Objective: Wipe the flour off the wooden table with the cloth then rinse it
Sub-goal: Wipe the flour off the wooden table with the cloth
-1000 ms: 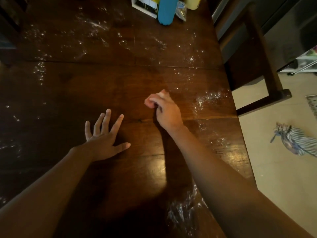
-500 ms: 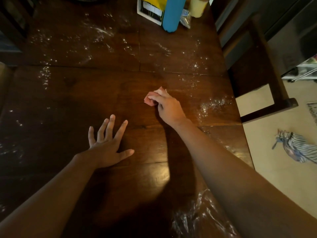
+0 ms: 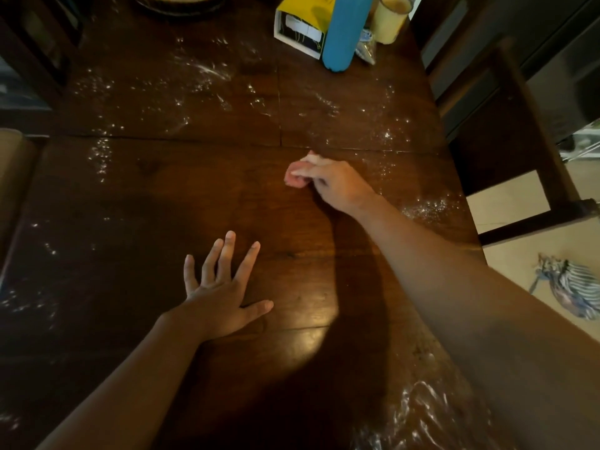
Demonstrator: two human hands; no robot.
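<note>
R hand [image 3: 337, 186], centre-right of counter [image 3: 194, 196]: fingers curled over small pink cloth [image 3: 293, 178], bunched under fingertips and pressed to the wood. L hand [image 3: 220, 300]: flat, palm down, fingers spread, holding nothing, nearer the person. White flour [image 3: 428, 209] scattered over far half, right edge & near-right corner. Blue bottle [image 3: 344, 30] and yellow box [image 3: 302, 21] at far edge. Striped rag [image 3: 574, 287] on floor, right.
</note>
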